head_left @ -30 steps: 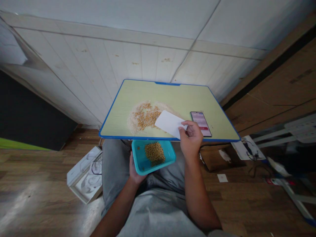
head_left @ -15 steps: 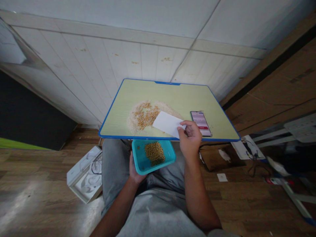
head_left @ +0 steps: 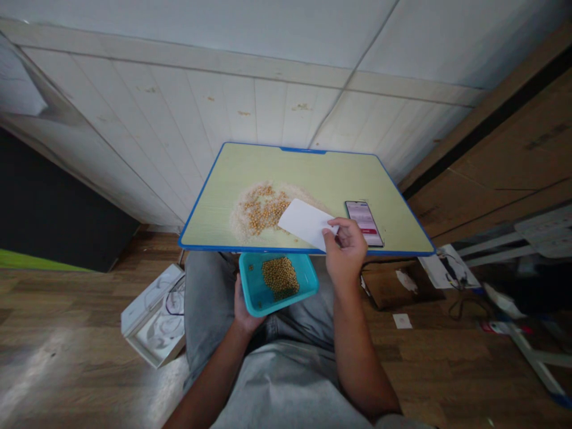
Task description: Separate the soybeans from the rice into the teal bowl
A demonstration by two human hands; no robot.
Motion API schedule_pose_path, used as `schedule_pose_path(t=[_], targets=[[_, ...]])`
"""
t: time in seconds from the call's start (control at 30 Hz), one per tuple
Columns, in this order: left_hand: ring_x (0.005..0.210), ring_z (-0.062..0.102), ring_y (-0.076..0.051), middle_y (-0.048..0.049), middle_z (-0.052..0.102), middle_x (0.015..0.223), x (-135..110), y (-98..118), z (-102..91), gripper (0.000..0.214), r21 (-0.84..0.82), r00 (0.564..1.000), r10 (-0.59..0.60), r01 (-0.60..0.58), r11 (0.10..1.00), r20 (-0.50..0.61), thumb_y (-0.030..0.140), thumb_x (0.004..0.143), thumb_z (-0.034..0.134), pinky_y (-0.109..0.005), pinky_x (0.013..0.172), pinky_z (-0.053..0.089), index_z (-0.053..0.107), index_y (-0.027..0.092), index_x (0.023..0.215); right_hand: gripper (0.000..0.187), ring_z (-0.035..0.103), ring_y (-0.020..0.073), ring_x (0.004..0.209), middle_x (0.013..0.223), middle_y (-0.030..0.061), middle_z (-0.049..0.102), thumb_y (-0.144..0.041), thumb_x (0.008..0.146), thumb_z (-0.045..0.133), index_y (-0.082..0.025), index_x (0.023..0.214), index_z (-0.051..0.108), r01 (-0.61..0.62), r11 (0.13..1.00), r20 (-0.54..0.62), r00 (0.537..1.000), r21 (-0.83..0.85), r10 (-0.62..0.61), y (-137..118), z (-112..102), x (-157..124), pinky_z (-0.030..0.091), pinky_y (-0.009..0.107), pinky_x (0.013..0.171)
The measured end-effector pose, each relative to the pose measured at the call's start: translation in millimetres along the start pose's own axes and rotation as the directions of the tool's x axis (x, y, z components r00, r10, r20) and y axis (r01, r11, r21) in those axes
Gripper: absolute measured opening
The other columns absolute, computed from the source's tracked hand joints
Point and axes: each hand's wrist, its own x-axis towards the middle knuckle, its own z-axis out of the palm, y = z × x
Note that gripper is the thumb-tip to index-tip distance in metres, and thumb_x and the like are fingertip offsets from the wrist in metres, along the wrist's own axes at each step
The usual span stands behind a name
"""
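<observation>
Head view: at frame centre, a white rectangular card (head_left: 304, 221) is pinched by the right hand (head_left: 346, 244) beside round tan beans (head_left: 267, 213). Below centre, a turquoise rectangular tub (head_left: 252, 298) is gripped by the left hand (head_left: 244, 313).

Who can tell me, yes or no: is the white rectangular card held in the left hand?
No, the right hand grips the white rectangular card, while the left hand holds the turquoise rectangular plastic container.

Has a white planked wall (head_left: 270, 110) with tan scuffs (head_left: 301, 107); below, shows brown wood-plank flooring (head_left: 84, 310) with glare (head_left: 38, 372) at lower left; at right, includes large brown cardboard (head_left: 500, 173).
</observation>
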Motion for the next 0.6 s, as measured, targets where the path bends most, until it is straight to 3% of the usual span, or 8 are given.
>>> schedule_pose_path(t=[0.33,0.47,0.6], targets=[[0.188,0.019,-0.029,0.0032,0.047,0.192,1.7,-1.4,4.4,0.082,0.001,1.000,0.005,-0.005,1.000,0.000,0.071,0.118,0.009,-0.061,0.152,-0.004,0.044,0.037,0.184,0.009,0.058,0.0164,0.069,0.081,-0.0024,0.068,-0.027,0.090,0.073,-0.024,0.098,0.072,-0.014,0.999,-0.008,1.000,-0.030,0.013,0.4,0.4,-0.1,0.044,0.029,0.064],[0.187,0.024,-0.030,0.0027,0.051,0.190,1.0,-1.4,1.4,0.085,-0.008,1.000,0.001,-0.001,1.000,0.020,0.072,0.117,0.006,-0.061,0.152,-0.005,0.049,0.036,0.182,0.009,0.059,0.0165,0.069,0.081,-0.0019,0.069,-0.027,0.090,0.072,-0.024,0.099,0.073,-0.013,0.999,-0.015,1.000,-0.035,0.012,0.2,0.8,-0.3,0.046,0.029,0.065],[0.188,0.019,-0.028,0.0033,0.049,0.191,1.0,-0.9,1.3,0.083,0.002,1.000,0.002,-0.002,1.000,0.020,0.070,0.118,0.008,-0.060,0.151,-0.008,0.047,0.037,0.183,0.008,0.059,0.0168,0.069,0.081,-0.0019,0.068,-0.028,0.091,0.072,-0.025,0.098,0.072,-0.022,0.999,-0.010,1.000,-0.050,0.021,0.1,0.4,-0.2,0.046,0.029,0.065]])
